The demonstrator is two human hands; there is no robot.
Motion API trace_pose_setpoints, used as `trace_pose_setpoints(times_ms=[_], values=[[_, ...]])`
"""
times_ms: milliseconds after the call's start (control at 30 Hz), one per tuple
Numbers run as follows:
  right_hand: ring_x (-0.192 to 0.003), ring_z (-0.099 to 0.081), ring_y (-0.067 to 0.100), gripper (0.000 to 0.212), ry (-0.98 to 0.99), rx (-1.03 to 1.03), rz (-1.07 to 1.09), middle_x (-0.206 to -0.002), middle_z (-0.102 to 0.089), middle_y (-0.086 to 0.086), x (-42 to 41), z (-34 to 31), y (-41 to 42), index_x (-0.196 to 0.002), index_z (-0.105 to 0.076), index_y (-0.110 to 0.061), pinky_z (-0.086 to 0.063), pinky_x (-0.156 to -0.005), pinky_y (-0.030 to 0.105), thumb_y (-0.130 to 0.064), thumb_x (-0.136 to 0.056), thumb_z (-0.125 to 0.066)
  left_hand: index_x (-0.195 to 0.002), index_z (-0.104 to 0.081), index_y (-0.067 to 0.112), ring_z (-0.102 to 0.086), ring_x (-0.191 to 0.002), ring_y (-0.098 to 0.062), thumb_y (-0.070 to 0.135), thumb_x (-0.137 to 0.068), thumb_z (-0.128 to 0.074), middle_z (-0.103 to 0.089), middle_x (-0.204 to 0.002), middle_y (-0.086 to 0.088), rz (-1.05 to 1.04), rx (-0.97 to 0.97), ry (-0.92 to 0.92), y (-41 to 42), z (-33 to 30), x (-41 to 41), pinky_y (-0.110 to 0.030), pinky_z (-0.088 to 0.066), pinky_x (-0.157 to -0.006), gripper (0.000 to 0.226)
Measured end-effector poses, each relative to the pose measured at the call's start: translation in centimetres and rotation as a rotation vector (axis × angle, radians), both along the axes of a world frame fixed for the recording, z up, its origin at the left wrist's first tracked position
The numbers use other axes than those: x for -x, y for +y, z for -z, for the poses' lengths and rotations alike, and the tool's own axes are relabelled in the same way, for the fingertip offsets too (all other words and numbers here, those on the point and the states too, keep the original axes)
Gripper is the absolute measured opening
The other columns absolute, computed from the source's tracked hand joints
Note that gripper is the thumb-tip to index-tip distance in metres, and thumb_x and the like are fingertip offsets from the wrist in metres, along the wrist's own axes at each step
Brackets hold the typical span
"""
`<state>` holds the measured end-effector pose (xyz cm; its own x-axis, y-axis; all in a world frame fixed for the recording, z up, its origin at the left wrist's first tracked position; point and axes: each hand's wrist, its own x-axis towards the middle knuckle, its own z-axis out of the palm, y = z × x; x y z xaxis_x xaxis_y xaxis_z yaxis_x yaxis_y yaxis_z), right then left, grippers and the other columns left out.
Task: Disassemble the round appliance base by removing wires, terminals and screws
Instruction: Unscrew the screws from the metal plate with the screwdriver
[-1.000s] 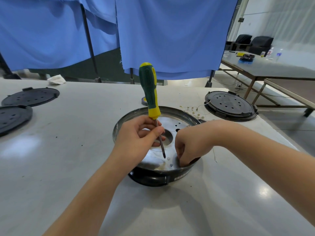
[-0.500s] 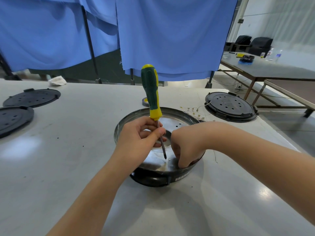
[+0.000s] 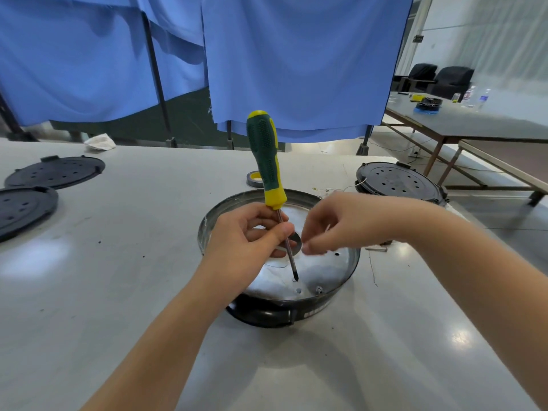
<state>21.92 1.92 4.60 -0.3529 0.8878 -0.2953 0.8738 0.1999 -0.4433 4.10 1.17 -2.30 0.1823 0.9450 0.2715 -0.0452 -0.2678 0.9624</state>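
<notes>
The round appliance base [image 3: 341, 280], a shiny metal dish on a black body, sits mid-table. My left hand [image 3: 246, 241] pinches the shaft of a green and yellow screwdriver [image 3: 264, 155], held upright with its tip on a hole in the metal plate. My right hand [image 3: 335, 223] hovers above the dish with its fingertips drawn together; they are blurred and I cannot tell if they hold anything. A small screw [image 3: 318, 289] stands near the front rim. Thin wires [image 3: 326, 190] lie behind the base.
A black perforated cover [image 3: 397, 182] lies at the right rear, two more black covers [image 3: 56, 172] [image 3: 23, 207] at the left. A tape roll [image 3: 254, 179] is behind the screwdriver, a loose screw [image 3: 376, 248] right of the base, a white cloth [image 3: 99, 143] far left.
My right hand has lifted out of the front of the dish and now hovers over its middle. The screwdriver and my left hand have stayed in place.
</notes>
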Motion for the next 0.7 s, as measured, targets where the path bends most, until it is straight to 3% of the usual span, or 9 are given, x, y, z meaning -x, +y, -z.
trace_pose_setpoints(times_ms=[100,267,367,467,700], values=[[-0.093,-0.068,0.006,0.054,0.472,-0.035,0.085,-0.101,-0.072,-0.010,-0.8,-0.2,-0.5,-0.108,-0.065,-0.028,-0.053,-0.086,0.027,-0.056,-0.064,-0.077,-0.084,-0.068,0.015,-0.073,-0.063,-0.015,0.003,-0.080,-0.072,-0.073,-0.073,-0.001,0.044,-0.040,0.016,-0.3,-0.8,-0.7,-0.019,-0.055,-0.056,0.013],[-0.098,-0.069,0.013,0.049,0.873,-0.184,0.128,-0.103,-0.073,-0.006,0.3,0.5,-1.0,-0.113,-0.058,-0.024,-0.052,-0.091,0.035,-0.037,-0.071,-0.077,-0.082,-0.066,0.010,-0.073,-0.066,-0.020,0.000,-0.081,-0.071,-0.070,-0.069,-0.001,0.106,-0.048,0.095,-0.6,-1.3,-2.2,-0.033,-0.061,-0.064,0.012],[-0.087,-0.072,0.022,0.040,1.083,-0.222,0.185,-0.093,-0.075,0.003,0.5,0.2,-1.2,-0.114,-0.055,-0.012,-0.058,-0.079,0.035,-0.021,-0.079,-0.071,-0.081,-0.066,0.011,-0.073,-0.066,-0.021,0.004,-0.079,-0.074,-0.071,-0.073,-0.006,0.111,-0.039,0.165,-0.7,-1.2,-2.9,-0.030,-0.060,-0.064,0.011],[-0.079,-0.072,0.025,0.032,1.122,-0.266,0.186,-0.087,-0.075,0.003,0.3,0.1,-1.4,-0.116,-0.053,-0.005,-0.059,-0.071,0.031,-0.010,-0.086,-0.063,-0.081,-0.066,0.011,-0.072,-0.066,-0.020,0.006,-0.078,-0.075,-0.071,-0.076,-0.009,0.106,-0.029,0.188,-0.5,-1.2,-3.4,-0.027,-0.059,-0.063,0.011],[-0.078,-0.072,0.026,0.029,1.112,-0.313,0.200,-0.091,-0.072,0.008,0.0,0.2,-1.8,-0.114,-0.053,-0.005,-0.059,-0.072,0.032,-0.008,-0.087,-0.063,-0.080,-0.066,0.014,-0.072,-0.066,-0.019,0.006,-0.079,-0.075,-0.072,-0.076,-0.006,0.106,-0.035,0.220,-0.3,-1.1,-3.9,-0.027,-0.059,-0.062,0.012]])
